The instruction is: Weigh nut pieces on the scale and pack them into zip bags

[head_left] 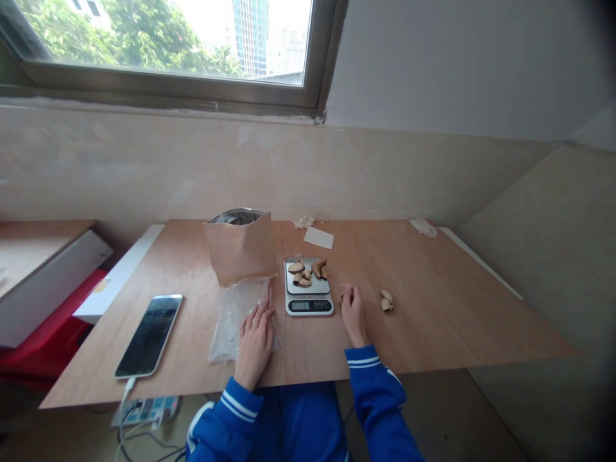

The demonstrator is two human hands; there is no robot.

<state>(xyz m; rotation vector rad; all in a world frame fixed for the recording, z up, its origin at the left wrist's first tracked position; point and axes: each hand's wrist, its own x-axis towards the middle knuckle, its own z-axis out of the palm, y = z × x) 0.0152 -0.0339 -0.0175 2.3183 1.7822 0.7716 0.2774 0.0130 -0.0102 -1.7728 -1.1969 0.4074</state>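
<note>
Resting left hand (254,346) flat on a plastic bag (235,324), right hand (351,311) curled beside a kitchen scale (308,289), its readout (300,306) illegible

A metal-framed window (168,86) sits above a beige panelled wall (120,167).

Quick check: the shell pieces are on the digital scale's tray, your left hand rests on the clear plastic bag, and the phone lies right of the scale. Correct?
Not quite: the head view shows the phone lying left of the digital scale, not right of it. The shell pieces are on the tray, and your left hand rests on the clear plastic bag.
</note>
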